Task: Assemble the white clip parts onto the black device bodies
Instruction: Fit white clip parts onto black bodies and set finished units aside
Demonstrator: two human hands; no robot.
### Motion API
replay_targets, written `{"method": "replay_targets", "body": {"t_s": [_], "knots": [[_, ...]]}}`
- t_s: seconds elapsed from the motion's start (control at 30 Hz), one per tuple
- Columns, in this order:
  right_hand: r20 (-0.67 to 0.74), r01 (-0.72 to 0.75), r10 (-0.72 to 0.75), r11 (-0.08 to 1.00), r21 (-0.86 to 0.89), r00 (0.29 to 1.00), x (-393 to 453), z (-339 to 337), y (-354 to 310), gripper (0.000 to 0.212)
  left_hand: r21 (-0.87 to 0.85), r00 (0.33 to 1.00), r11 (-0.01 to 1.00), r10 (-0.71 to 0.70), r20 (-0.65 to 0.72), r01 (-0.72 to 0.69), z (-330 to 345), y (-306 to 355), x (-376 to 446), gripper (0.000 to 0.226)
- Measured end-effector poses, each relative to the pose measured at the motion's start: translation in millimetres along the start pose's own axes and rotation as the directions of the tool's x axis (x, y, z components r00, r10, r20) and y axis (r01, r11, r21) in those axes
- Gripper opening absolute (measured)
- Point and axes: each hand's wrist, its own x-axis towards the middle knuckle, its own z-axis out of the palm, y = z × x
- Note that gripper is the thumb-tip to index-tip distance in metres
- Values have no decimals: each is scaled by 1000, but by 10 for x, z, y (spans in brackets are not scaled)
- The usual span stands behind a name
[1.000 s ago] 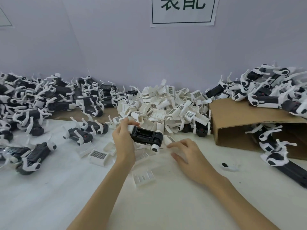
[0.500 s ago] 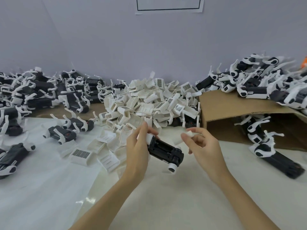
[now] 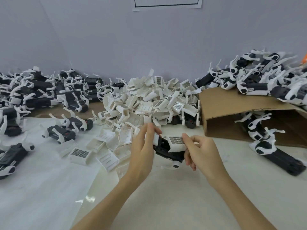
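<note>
Head view shows the white table (image 3: pixel 166 205), with a far pile of white clips (image 3: pixel 149 103). Near the middle, the left hand (image 3: pixel 142 150) grips the black body (image 3: pixel 167 151) to steady it, while the right hand (image 3: pixel 201 151) pinches a white clip part (image 3: pixel 177 143) onto it. Whether the clip is fully seated is hidden by fingers.

A brown cardboard box (image 3: pixel 232 110) is lying open on its side on the white table (image 3: pixel 182 196). A paper sign (image 3: pixel 166 4) is hanging on the wall (image 3: pixel 116 39).
</note>
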Motion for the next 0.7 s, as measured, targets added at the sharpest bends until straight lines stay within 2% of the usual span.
{"method": "replay_targets", "body": {"t_s": [0.07,0.17,0.33,0.4,0.5,0.7], "knots": [[-49,4,-9,993,-117,999,-27,30,-2,43,42,997,998,36,63,-39,20,13,-36,49],[-166,57,-115,946,-320,979,-62,71,-5,29,66,994,995,63,95,-69,49,17,-59,39],[-151,234,-343,843,-484,927,-131,137,13,14,26,998,999,26,49,-27,28,10,-31,44],[-84,314,-385,844,-436,919,-125,142,18,18,17,999,999,28,31,-29,20,11,-17,52],[98,413,-402,868,-276,911,-99,148,10,26,31,1000,999,15,18,-15,11,22,6,55],[283,401,-340,894,-198,897,-106,113,-16,27,33,997,999,15,80,-18,-73,-27,64,52]]}}
